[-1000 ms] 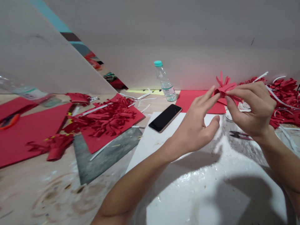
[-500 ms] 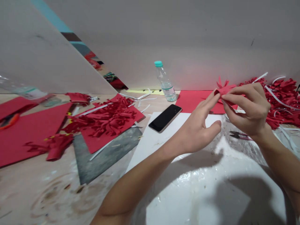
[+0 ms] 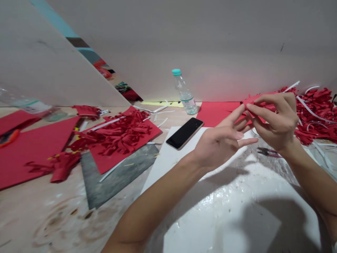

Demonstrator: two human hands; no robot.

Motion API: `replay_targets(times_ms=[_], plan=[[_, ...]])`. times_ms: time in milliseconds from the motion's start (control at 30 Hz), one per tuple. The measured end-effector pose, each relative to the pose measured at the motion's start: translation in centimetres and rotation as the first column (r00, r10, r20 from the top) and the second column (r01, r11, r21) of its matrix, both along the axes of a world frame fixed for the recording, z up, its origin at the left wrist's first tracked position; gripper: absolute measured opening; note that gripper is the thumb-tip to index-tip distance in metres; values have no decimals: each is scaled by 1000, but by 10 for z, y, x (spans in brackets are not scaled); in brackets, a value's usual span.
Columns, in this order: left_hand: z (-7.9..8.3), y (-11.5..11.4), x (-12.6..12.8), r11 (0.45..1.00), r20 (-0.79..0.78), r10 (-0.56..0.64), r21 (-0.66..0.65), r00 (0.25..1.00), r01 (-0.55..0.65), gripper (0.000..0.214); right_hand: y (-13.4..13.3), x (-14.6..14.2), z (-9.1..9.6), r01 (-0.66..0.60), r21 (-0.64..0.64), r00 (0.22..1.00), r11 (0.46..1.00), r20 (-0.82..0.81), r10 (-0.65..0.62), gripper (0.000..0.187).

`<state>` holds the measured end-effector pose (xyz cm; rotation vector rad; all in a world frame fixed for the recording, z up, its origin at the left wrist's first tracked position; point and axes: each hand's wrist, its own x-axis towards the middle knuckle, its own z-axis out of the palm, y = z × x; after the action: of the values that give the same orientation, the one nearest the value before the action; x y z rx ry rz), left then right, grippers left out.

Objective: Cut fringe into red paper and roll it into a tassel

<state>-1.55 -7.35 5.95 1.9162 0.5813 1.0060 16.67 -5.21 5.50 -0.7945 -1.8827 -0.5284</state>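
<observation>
My right hand [image 3: 276, 121] pinches a small rolled red paper flower [image 3: 253, 99] with fringed petals, held up above the white board [image 3: 184, 168]. My left hand [image 3: 223, 142] reaches in from the left, fingers stretched out, its fingertips touching the flower's near end. The hands hide most of the flower. Behind them lies a flat red paper sheet [image 3: 213, 111].
A black phone [image 3: 185, 133] lies on the white board's far corner. A water bottle [image 3: 184, 92] stands by the wall. Small snips [image 3: 268, 151] lie under my right wrist. Heaps of fringed red paper sit at right [image 3: 316, 109] and left [image 3: 118, 135]. A grey mat [image 3: 116, 175] lies left.
The flower has turned in my right hand, so its petals now lie lower and mostly hidden. My left fingers have straightened and spread against it.
</observation>
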Motion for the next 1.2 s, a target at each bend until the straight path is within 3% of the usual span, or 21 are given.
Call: replay_targets(times_ms=[167,233,300,367,433,467,533,567,633,800,900,1100,1200], plan=[[5,0,-3,995,-38,105,3,994,-105,50,-1,-3,-1,33,82,998,996,50,-37,14],[3,5,-3,989,8,136,-53,991,-136,48,-2,-4,0,34,55,999,998,1,-34,12],[0,11,-1,975,130,150,-184,980,-124,49,-2,-5,1,14,-66,989,998,-144,-24,13],[-3,16,2,932,318,179,-357,931,-58,50,0,-8,2,-99,-265,953,959,-303,14,22],[-4,19,5,871,491,217,-487,844,59,53,3,-13,0,-317,-469,896,824,-433,99,27],[-5,20,7,841,556,235,-527,797,120,54,5,-17,-2,-438,-541,854,718,-500,144,27],[-6,20,11,791,635,265,-573,725,214,57,7,-24,-7,-647,-564,729,514,-656,197,25],[-6,20,13,774,656,277,-586,702,242,59,8,-28,-10,-719,-531,659,447,-725,199,25],[-8,19,16,758,680,283,-591,677,276,62,7,-35,-14,-789,-457,558,411,-812,169,25],[-12,15,21,756,714,244,-564,656,333,62,3,-42,-18,-772,-377,473,512,-879,65,21],[-11,11,20,714,714,247,-591,655,375,58,2,-42,-17,-751,-354,469,558,-880,72,17],[-8,6,18,590,692,289,-673,662,446,49,-1,-42,-13,-554,-335,596,762,-799,81,11],[-8,5,19,555,689,303,-689,658,466,48,-1,-42,-14,-484,-330,659,810,-747,90,11]])
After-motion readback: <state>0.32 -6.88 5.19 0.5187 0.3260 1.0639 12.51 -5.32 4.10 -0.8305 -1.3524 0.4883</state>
